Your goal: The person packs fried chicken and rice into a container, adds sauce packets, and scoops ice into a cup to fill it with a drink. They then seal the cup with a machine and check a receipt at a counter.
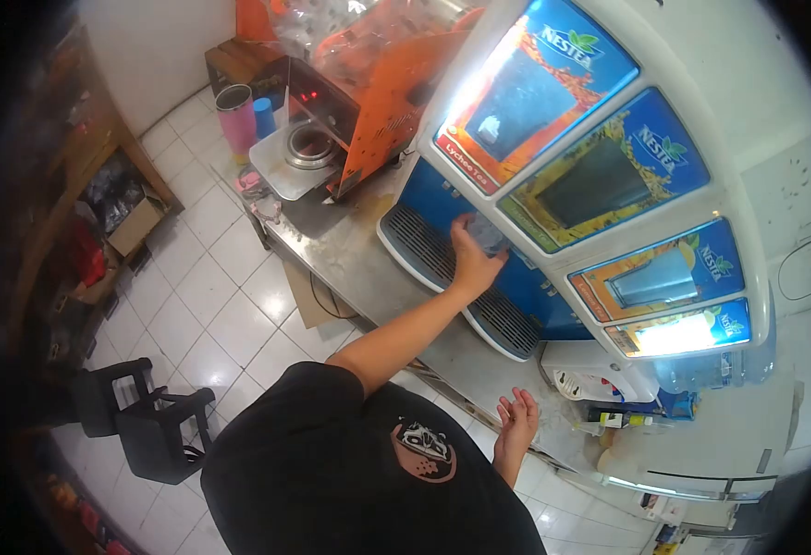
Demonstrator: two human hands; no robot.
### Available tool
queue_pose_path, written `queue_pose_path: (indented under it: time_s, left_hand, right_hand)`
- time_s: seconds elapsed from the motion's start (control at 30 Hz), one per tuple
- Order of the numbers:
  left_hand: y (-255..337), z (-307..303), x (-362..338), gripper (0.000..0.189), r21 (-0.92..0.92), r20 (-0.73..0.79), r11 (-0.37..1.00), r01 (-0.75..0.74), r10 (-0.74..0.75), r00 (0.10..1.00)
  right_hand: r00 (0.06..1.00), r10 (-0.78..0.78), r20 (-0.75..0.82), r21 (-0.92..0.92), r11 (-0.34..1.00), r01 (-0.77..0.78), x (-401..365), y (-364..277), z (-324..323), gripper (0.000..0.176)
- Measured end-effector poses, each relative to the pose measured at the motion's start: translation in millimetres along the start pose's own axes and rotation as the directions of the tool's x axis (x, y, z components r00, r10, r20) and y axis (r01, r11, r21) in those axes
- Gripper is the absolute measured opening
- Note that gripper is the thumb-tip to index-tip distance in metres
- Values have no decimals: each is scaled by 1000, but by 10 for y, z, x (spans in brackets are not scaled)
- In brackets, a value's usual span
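Observation:
My left hand [473, 264] reaches into the blue bay of the drink dispenser [535, 208]. Its fingers are closed around a clear plastic cup [487, 234], held up under the panels at the lychee tea end, partly hidden by the dispenser's front edge. Below the cup lies the grey slotted drip tray [424, 248]. My right hand [517, 424] hangs beside my torso, in front of the counter edge, with loosely bent fingers and nothing in it.
On the metal counter [368, 296], an orange-sided machine [378, 111] with a round metal part stands left of the dispenser. A pink tumbler [235, 118] is behind it. A black chair [151, 421] stands on the tiles. Bottles [623, 419] lie at the right.

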State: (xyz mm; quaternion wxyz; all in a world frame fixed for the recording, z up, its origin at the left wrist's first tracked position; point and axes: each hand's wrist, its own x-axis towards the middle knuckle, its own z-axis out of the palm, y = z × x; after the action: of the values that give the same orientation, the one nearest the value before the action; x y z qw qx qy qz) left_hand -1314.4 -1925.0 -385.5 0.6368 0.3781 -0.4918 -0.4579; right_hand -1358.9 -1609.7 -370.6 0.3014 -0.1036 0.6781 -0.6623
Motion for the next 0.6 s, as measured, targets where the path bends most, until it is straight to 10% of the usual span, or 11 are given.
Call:
queue_pose_path:
  time_s: [0.6]
  left_hand:
    - [2, 22, 101, 82, 50, -113, 996, -79, 84, 990]
  right_hand:
    - [998, 63, -23, -148, 987, -66, -127, -22, 209, 29]
